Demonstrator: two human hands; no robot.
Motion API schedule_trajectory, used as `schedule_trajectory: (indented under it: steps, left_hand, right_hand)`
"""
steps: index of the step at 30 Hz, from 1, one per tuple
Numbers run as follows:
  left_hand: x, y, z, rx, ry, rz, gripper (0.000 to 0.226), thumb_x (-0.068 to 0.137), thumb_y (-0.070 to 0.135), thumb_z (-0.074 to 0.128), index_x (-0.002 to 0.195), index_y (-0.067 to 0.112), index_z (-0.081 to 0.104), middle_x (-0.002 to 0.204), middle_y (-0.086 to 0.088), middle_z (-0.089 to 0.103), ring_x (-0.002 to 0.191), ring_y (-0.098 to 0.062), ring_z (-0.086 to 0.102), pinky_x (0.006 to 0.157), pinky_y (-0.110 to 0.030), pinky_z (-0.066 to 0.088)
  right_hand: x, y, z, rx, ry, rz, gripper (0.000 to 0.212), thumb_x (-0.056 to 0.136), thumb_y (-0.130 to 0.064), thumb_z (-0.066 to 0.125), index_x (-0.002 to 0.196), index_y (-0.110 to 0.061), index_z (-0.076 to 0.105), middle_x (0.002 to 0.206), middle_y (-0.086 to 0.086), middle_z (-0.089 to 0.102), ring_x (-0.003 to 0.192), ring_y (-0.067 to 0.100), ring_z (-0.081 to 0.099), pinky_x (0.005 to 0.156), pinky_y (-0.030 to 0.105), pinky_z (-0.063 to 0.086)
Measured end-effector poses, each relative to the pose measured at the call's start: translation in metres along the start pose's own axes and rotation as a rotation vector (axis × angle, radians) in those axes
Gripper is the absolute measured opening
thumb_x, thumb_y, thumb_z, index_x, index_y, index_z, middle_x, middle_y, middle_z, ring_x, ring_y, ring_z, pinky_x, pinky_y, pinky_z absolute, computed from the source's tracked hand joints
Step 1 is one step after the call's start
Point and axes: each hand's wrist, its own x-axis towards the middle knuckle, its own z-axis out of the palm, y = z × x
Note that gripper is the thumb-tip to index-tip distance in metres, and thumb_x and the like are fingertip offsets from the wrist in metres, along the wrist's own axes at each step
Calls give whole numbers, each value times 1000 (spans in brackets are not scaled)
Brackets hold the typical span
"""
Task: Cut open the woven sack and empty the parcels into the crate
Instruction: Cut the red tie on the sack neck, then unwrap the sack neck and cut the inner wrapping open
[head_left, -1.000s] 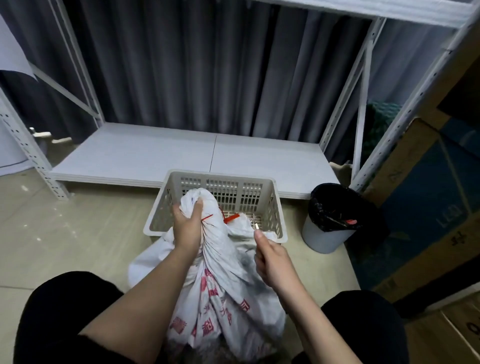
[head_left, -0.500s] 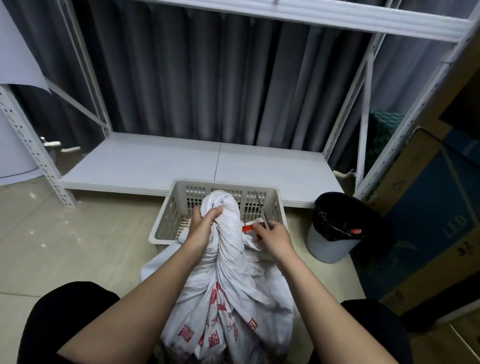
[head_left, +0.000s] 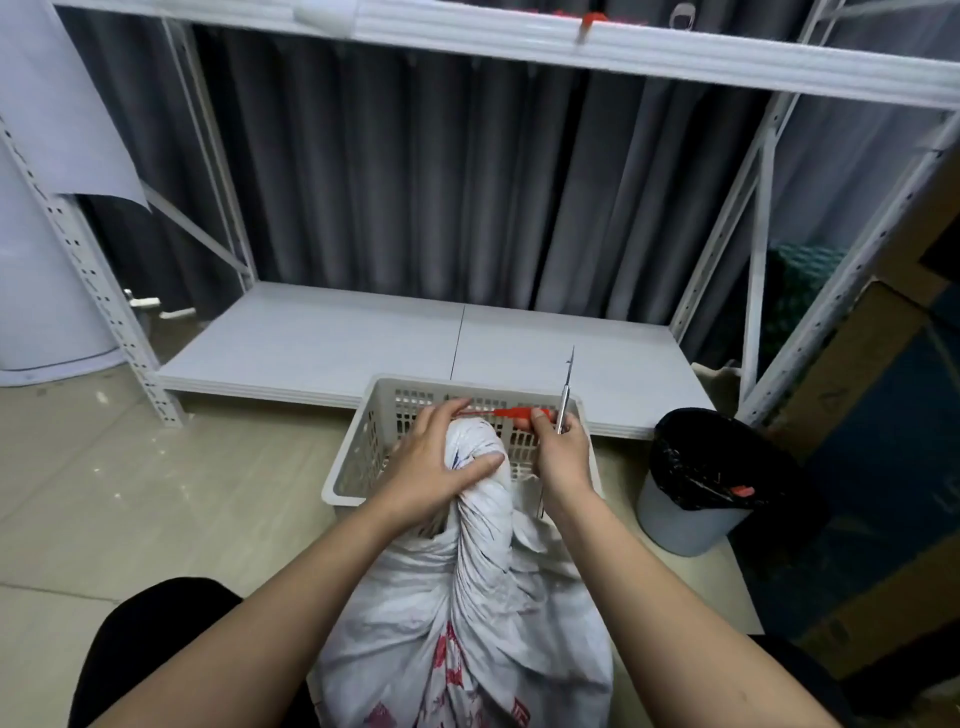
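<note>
The white woven sack (head_left: 467, 597) with red print stands between my knees, its twisted neck leaning over the near rim of the beige slatted crate (head_left: 353, 467). My left hand (head_left: 436, 467) grips the neck just below its top. My right hand (head_left: 563, 457) holds thin metal scissors (head_left: 567, 384), whose tip points up, and pinches the red tie (head_left: 506, 413). The tie runs taut from my left fingertips to my right hand. The parcels are hidden inside the sack.
A low white shelf board (head_left: 337, 348) lies just behind the crate, framed by white rack posts. A grey bin with a black liner (head_left: 691, 483) stands right of the crate. Cardboard boxes (head_left: 872, 415) line the right side. Tiled floor spreads to the left.
My right hand, a second ago apart from the sack, has come to the red tie and now pulls it taut to the right. The sack's neck has shifted forward over the crate.
</note>
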Motion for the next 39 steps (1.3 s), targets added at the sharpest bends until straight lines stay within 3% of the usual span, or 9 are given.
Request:
schedule_trajectory:
  steps: [5, 8, 12, 18, 21, 27, 31, 36, 39]
  left_hand:
    - [2, 14, 5, 414, 184, 51, 76, 76, 69, 21, 137, 28, 41, 140, 5, 42, 134, -15, 36, 116, -41, 17]
    - [10, 26, 15, 118, -20, -11, 42, 84, 52, 44, 113, 27, 61, 120, 8, 62, 113, -15, 57, 102, -35, 41]
    - [39, 46, 25, 79, -259, -163, 21, 87, 38, 54, 89, 23, 68, 97, 2, 72, 92, -20, 66, 88, -35, 51]
    - [73, 95, 71, 380, -484, -65, 32, 91, 40, 51, 107, 14, 63, 106, -5, 67, 95, -23, 63, 83, -31, 51]
    - [88, 116, 100, 459, -569, -30, 34, 90, 38, 49, 105, 10, 63, 106, -9, 65, 96, -26, 61, 74, -28, 43]
    - [119, 124, 146, 520, -616, -13, 24, 90, 39, 48, 87, 17, 56, 85, -7, 57, 78, -23, 55, 67, -30, 38]
    - [134, 109, 156, 521, -614, -64, 30, 90, 42, 48, 103, 18, 59, 101, -4, 64, 87, -21, 57, 70, -29, 40]
    - [136, 91, 160, 549, -638, -90, 23, 92, 42, 48, 96, 20, 54, 92, 1, 58, 82, -16, 53, 66, -28, 37]
    - [131, 88, 161, 543, -667, -84, 21, 93, 40, 46, 96, 19, 51, 91, 0, 58, 85, -19, 55, 71, -30, 39]
  right_hand:
    - [2, -5, -5, 47, 35, -19, 10, 88, -12, 59, 80, -17, 56, 78, 4, 73, 85, 31, 67, 90, 49, 51]
    - [7, -4, -26, 24, 98, -29, 13, 81, -9, 64, 75, -17, 56, 74, 3, 73, 76, 22, 66, 84, 39, 52]
    - [16, -5, -68, -10, 191, -36, 13, 81, -7, 63, 76, -15, 55, 76, 5, 69, 41, -1, 44, 46, 14, 35]
    - [58, 15, -149, -15, 443, 33, 7, 71, -13, 64, 71, -16, 57, 56, -7, 70, 83, 25, 67, 84, 36, 52]
    - [71, 11, -186, -51, 571, 112, 3, 79, -6, 64, 82, -8, 63, 46, -12, 61, 70, 13, 60, 63, 11, 47]
    - [123, 12, -254, -194, 762, 304, 31, 78, -18, 70, 105, -3, 64, 107, 13, 66, 94, 32, 60, 79, 40, 49]
    - [159, 8, -276, -175, 779, 302, 37, 84, -16, 67, 116, 1, 58, 116, 15, 63, 97, 33, 59, 81, 38, 46]
    - [177, 13, -281, -247, 529, 267, 45, 88, -11, 64, 129, 2, 51, 121, 18, 61, 82, 24, 63, 64, 19, 47]
    - [168, 28, -284, -419, 522, 315, 43, 88, -16, 63, 127, -1, 53, 124, 17, 59, 112, 34, 56, 80, 29, 40]
